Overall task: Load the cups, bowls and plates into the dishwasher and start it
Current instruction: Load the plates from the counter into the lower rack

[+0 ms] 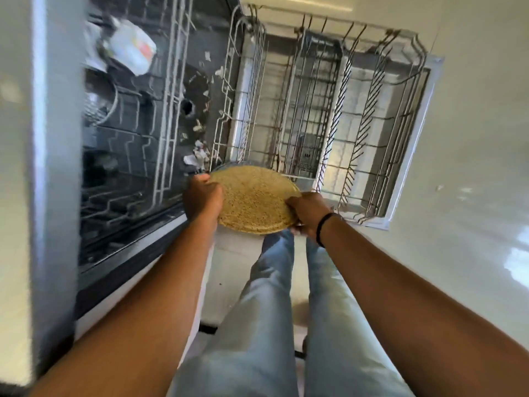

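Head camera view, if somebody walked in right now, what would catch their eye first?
Probably the speckled tan plate at centre, gripped at its edges by the left hand and the right hand. It sits just before the pulled-out lower rack, whose wire rows look bare. Next, at upper left, a white printed cup already sits in the upper rack.

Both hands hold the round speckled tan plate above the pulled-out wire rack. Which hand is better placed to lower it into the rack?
Probably the right hand: it grips the round speckled tan plate on the side nearest the pulled-out wire rack. The left hand grips the edge nearer the dishwasher tub.
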A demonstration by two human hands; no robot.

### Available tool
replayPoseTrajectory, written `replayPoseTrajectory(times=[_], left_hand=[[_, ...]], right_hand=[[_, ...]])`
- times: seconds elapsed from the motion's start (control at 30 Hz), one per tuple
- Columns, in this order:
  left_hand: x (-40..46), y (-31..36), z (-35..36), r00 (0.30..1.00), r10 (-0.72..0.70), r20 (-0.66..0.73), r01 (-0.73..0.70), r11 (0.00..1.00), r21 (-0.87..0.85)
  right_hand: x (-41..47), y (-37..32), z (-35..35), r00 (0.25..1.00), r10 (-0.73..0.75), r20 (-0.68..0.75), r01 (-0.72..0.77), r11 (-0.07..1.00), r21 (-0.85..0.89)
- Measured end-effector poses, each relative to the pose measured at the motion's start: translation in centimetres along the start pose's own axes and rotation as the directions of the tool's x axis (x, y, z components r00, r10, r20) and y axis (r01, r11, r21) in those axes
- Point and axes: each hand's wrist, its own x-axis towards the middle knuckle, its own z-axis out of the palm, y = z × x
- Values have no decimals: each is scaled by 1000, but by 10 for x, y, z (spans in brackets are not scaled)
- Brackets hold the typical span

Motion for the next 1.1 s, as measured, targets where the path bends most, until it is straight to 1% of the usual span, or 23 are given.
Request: replayPoseTrajectory(times=[0.2,0.33,0.43,0.6,0.7,0.83,0.93,1.03,1.1], left_hand=[[62,-21,43,998,-36,-42,40,994,106],[82,-32,62,998,-41,-36,45,992,117],[90,-37,69,998,-44,-39,48,992,116],[92,-23,67,1000,-6,-25,10,989,146],[96,-20,68,1000,22,-14,-19,986,168],[107,-33,76,998,18,-53,-7,979,202],[105,-40,77,997,16,-69,-3,982,188],[92,-36,75,997,56,-51,-45,979,200],[91,-38,77,997,69,-34,-64,988,139]], right_hand=[[52,-6,8,996,88,-5,-88,991,-99],[71,-13,7,996,78,36,-70,979,-193],[84,-16,9,997,82,10,-79,981,-179],[92,-17,14,995,100,13,-95,976,-194],[94,-17,17,997,79,-6,-79,985,-154],[99,-16,18,998,57,-2,-57,994,-95],[99,-16,18,999,47,10,-46,995,-85],[102,-13,18,999,43,-3,-44,995,-91],[105,-10,18,999,40,-22,-41,996,-78]])
